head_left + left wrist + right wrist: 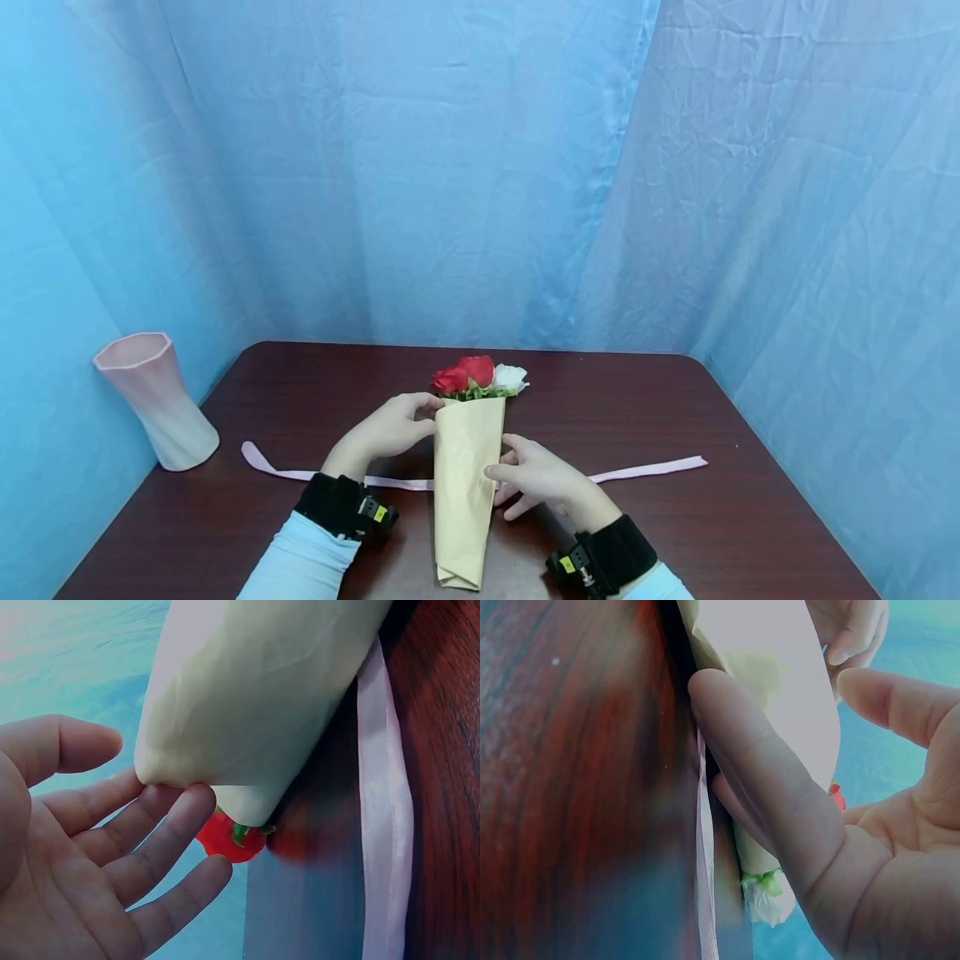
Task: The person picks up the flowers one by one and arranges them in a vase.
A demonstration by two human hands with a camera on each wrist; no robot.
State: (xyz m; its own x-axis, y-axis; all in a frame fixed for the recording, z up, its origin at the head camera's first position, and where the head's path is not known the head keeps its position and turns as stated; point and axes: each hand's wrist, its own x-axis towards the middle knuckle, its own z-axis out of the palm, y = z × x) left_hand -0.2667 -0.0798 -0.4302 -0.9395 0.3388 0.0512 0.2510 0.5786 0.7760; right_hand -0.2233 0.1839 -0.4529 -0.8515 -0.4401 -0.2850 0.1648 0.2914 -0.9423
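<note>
A bouquet wrapped in cream paper (468,483) lies in the middle of the dark table. Two red roses (463,374) and a white flower (510,379) stick out of its far end. At the wrap's upper left edge is my left hand (395,427), its fingertips touching the paper and its thumb apart from it in the left wrist view. My right hand (543,479) lies along the right edge, fingers loosely extended beside the paper (780,697). Under the bouquet runs a pale pink ribbon (648,470), its middle hidden by the wrap.
A pink-and-white vase (159,404) stands at the table's left edge. Light blue curtains (465,167) hang behind and on both sides of the dark wooden table (735,525). The ribbon's left end (258,457) lies to the left of my left hand.
</note>
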